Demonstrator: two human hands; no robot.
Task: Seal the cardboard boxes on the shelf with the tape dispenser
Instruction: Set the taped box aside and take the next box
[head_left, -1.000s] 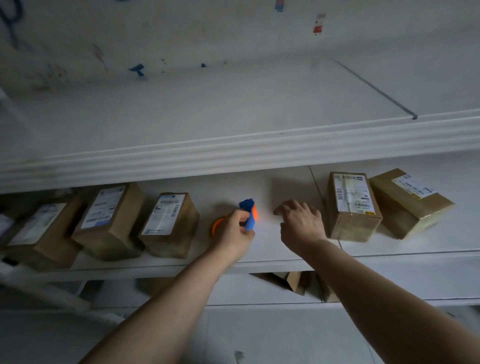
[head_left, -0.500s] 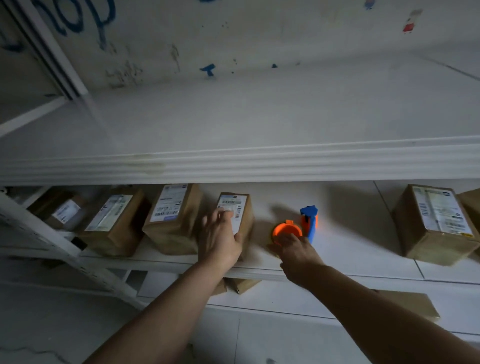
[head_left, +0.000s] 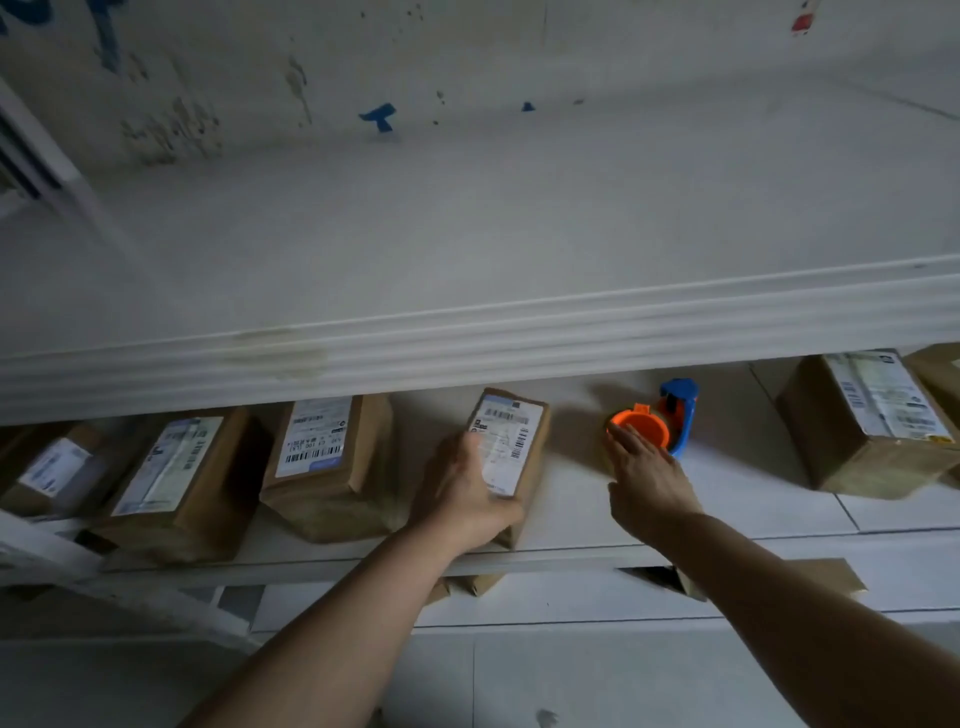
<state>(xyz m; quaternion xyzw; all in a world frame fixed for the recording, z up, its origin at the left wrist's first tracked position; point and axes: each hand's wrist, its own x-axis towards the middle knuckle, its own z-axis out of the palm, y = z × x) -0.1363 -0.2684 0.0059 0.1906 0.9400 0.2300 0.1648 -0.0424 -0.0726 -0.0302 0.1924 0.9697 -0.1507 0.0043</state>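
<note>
A brown cardboard box (head_left: 514, 441) with a white shipping label stands on the middle shelf (head_left: 727, 519). My left hand (head_left: 467, 491) grips its near left corner, with fingers curled round the side. To the right of it stands the tape dispenser (head_left: 670, 415), which has an orange roll hub and a blue body. My right hand (head_left: 649, 483) reaches to it with straight fingers, and the fingertips touch the orange hub. Whether the thumb holds anything is hidden.
Three more labelled boxes (head_left: 327, 457) (head_left: 176, 478) (head_left: 52, 473) line the shelf on the left. Another box (head_left: 872, 421) sits at the right. The upper shelf's front lip (head_left: 467, 338) overhangs the boxes. Brown boxes (head_left: 821, 577) lie on the lower shelf, and a slanted white brace (head_left: 52, 561) crosses at left.
My left hand has let go of the tape dispenser and moved left onto the box. My right hand has moved onto the dispenser. The view has shifted left.
</note>
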